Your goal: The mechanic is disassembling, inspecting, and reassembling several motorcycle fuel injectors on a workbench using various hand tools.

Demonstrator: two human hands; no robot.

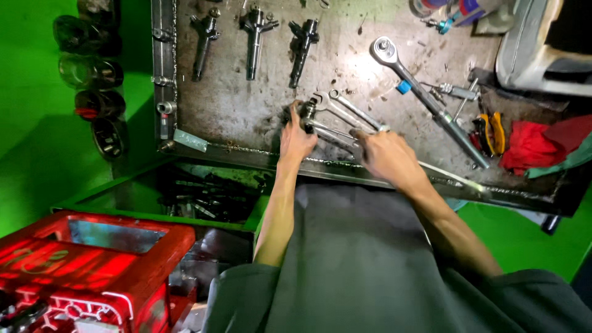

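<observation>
1. Left hand (pixel 296 140) clamps a dark injector (pixel 297 117) flat on the steel desk (pixel 234 111). Grip closed around the body; the fingers hide most of it.
2. Right hand (pixel 385 155) holds the shafts of two spanners (pixel 336 110). Their open heads reach left to the injector, right at the left grip. Grip closed on the shafts, fingers curled under.
3. Whether a spanner head is fully seated on a nut cannot be told; the joint sits behind the left fingers.
4. To do this well, as I judge it: seat the jaw square on the flats before pulling, press the injector down hard so it does not roll, keep the pull in line with the desk.
5. Risk: a slipped spanner would drive the right knuckles into the desk lip just below the grip.
6. Beyond the left grip, well apart: three more injectors (pixel 254 37) lying in a row.
7. Beyond and outside the right grip: a long ratchet (pixel 425 98), then pliers (pixel 487 132) and a red rag (pixel 530 148).
8. Below the desk edge, near the left elbow: a green tray of dark parts (pixel 197 197); a red case (pixel 92 265) nearer still.
</observation>
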